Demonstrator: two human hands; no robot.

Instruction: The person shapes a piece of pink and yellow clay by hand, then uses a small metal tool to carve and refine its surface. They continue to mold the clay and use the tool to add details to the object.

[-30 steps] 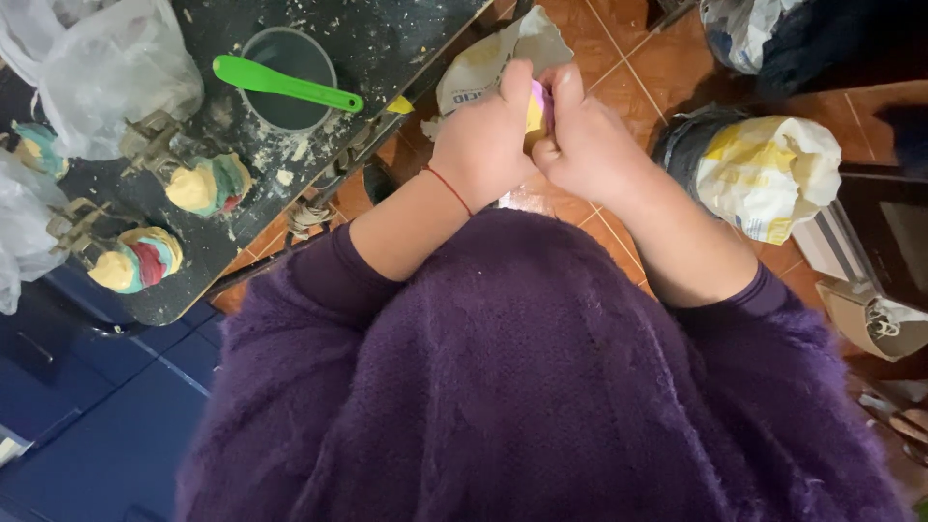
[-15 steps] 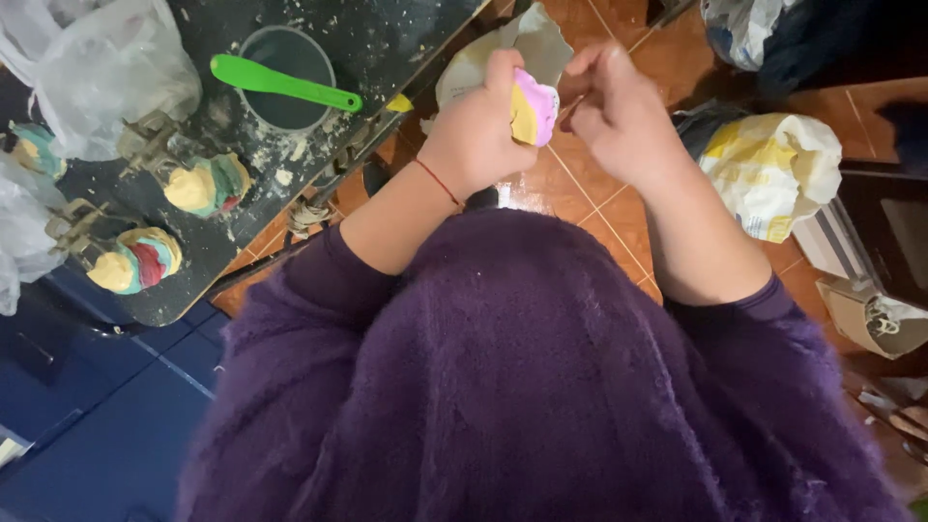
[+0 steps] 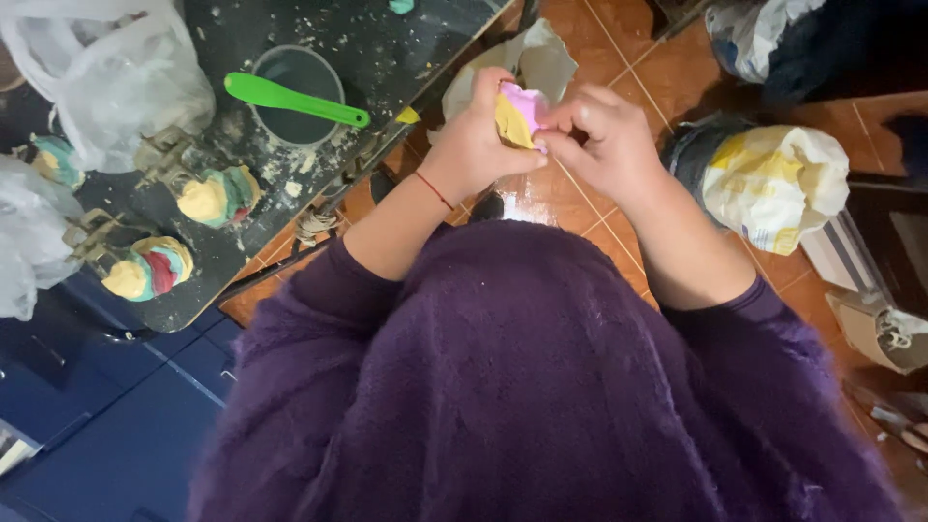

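**Working the soft lump between both hands**

You are holding a small soft lump of yellow and pink mouldable material (image 3: 520, 114) up in front of your chest, over the terracotta tiled floor (image 3: 667, 68) and just off the edge of the dark, powder-dusted surface (image 3: 406, 48). Your left hand (image 3: 474, 145) is cupping the lump from below and behind, its grip closed around the yellow side. Your right hand (image 3: 604, 140) is meeting it from the other side, fingertips (image 3: 546, 135) pinching at the pink edge, so that grip is closed on the lump too.

Judging from how the fingers are set, you are shaping or pressing the piece by hand, with the two colours partly folded together and not yet rounded. The next move is calling for a steady cupping hold on the left while the right fingertips are pressing or tucking the pink edge in; too hard a pinch would likely tear or crumble it.

On the surface to your left, two finished-looking multicoloured rounded pieces (image 3: 220, 196) (image 3: 150, 269) are sitting near the edge. Beyond them a grey round bowl (image 3: 295, 82) is standing with a bright green plastic spatula (image 3: 295, 100) lying across its rim, and a clear crumpled plastic bag (image 3: 116, 77) is lying beside it. A white and yellow sack (image 3: 773, 184) is resting on the floor to your right.
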